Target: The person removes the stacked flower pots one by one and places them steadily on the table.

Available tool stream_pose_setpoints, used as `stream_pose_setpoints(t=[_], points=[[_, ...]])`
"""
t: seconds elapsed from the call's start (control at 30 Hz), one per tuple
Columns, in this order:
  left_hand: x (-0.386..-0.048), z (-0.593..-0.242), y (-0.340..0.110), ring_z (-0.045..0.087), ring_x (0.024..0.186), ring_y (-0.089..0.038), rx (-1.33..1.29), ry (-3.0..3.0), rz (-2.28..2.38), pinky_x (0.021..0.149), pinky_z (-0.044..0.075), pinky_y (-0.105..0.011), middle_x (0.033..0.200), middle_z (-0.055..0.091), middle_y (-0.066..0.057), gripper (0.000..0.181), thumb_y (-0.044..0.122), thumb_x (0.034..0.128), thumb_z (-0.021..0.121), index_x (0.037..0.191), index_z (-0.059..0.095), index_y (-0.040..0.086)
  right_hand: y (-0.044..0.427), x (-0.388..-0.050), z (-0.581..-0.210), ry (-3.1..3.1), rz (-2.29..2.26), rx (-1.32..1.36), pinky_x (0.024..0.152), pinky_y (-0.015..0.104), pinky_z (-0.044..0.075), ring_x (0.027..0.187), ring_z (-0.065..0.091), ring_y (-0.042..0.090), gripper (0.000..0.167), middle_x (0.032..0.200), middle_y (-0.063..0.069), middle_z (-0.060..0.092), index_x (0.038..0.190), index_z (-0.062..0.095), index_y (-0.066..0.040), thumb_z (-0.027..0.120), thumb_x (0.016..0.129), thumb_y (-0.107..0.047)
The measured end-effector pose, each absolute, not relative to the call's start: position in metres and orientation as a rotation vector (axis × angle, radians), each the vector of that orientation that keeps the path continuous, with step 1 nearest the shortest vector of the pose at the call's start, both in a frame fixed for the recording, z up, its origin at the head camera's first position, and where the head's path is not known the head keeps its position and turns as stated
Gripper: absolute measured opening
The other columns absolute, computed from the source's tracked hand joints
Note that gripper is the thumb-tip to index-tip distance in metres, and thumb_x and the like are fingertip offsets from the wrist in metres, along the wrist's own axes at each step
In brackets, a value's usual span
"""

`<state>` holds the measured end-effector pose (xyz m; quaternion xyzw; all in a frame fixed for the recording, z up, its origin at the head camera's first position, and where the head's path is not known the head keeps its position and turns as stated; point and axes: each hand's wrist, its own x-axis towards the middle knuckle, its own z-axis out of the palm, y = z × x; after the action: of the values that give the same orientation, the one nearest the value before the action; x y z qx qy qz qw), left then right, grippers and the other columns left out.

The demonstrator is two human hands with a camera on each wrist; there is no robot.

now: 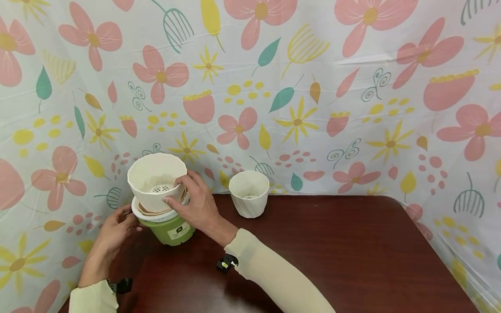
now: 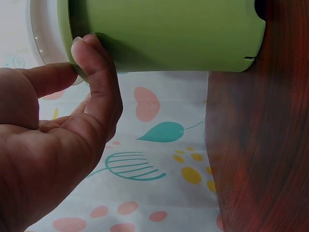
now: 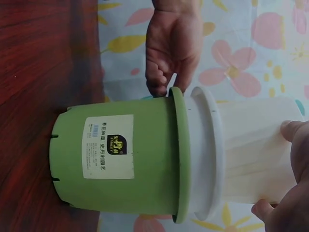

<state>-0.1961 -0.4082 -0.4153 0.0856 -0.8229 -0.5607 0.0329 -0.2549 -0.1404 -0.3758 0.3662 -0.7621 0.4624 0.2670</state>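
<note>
My right hand [image 1: 198,204] pinches the rim of a white faceted flower pot [image 1: 145,191], thumb outside and fingers over the edge. That pot has a perforated bottom and sits in the top of a stack. Below it show tan rims [image 1: 150,213], then a white-rimmed pot [image 3: 205,159], inside a green flower pot [image 3: 154,159] with a paper label [image 3: 108,146]. At the green pot's left side, my left hand [image 1: 117,230] pinches its rim; the curled fingers [image 2: 99,87] show at the rim in the left wrist view. How deep the pots nest is hidden.
A smaller white fluted pot [image 1: 250,204] stands upright at the back edge of the dark reddish wooden table [image 1: 332,248], right of the stack. A flower-printed cloth [image 1: 258,87] hangs behind the table and along its left side.
</note>
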Motion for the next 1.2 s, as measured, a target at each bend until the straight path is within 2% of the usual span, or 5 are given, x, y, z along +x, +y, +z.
stream_pose_setpoints(t=[0.43,0.53,0.67,0.8,1.2], points=[[-0.194,-0.417,-0.410,0.068,0.091,-0.005,0.233,-2.502,-1.756,0.079,0.060,-0.025,0.111,0.063,0.012,0.067,0.029,0.1148,0.048,0.163,0.022,-0.009,-0.130,-0.255,-0.361,-1.897,1.282,1.020,0.100,0.027,0.050,0.112,0.060,0.021,0.038,0.119,0.005,0.064,0.107,0.063,-0.012,0.091,0.087,-0.028],[-0.194,-0.419,-0.411,0.068,0.091,-0.005,0.233,-2.501,-1.758,0.080,0.061,-0.026,0.110,0.063,0.012,0.066,0.029,0.1149,0.048,0.163,0.022,-0.009,-0.125,-0.253,-0.359,-1.888,1.265,1.013,0.099,0.030,0.049,0.111,0.058,0.022,0.038,0.122,0.006,0.066,0.108,0.063,-0.013,0.090,0.087,-0.030],[-0.194,-0.419,-0.411,0.068,0.091,-0.006,0.234,-2.502,-1.757,0.080,0.061,-0.026,0.109,0.064,0.011,0.065,0.028,0.1147,0.048,0.162,0.023,-0.009,-0.118,-0.250,-0.358,-1.886,1.294,1.023,0.105,0.032,0.050,0.123,0.059,0.024,0.037,0.134,0.010,0.065,0.110,0.063,-0.012,0.088,0.089,-0.029],[-0.193,-0.418,-0.410,0.068,0.091,-0.006,0.238,-2.503,-1.747,0.080,0.061,-0.026,0.110,0.064,0.010,0.065,0.029,0.1147,0.048,0.162,0.024,-0.009,-0.110,-0.248,-0.356,-1.880,1.341,1.054,0.108,0.031,0.050,0.130,0.058,0.022,0.037,0.140,0.012,0.062,0.112,0.062,-0.011,0.088,0.089,-0.026],[-0.195,-0.416,-0.409,0.068,0.093,-0.006,0.227,-2.515,-1.749,0.082,0.061,-0.027,0.113,0.062,0.009,0.066,0.029,0.1150,0.048,0.163,0.022,-0.008,-0.089,-0.244,-0.351,-1.857,1.302,1.079,0.104,0.021,0.048,0.122,0.060,0.016,0.038,0.134,0.008,0.063,0.112,0.061,-0.012,0.088,0.089,-0.026]])
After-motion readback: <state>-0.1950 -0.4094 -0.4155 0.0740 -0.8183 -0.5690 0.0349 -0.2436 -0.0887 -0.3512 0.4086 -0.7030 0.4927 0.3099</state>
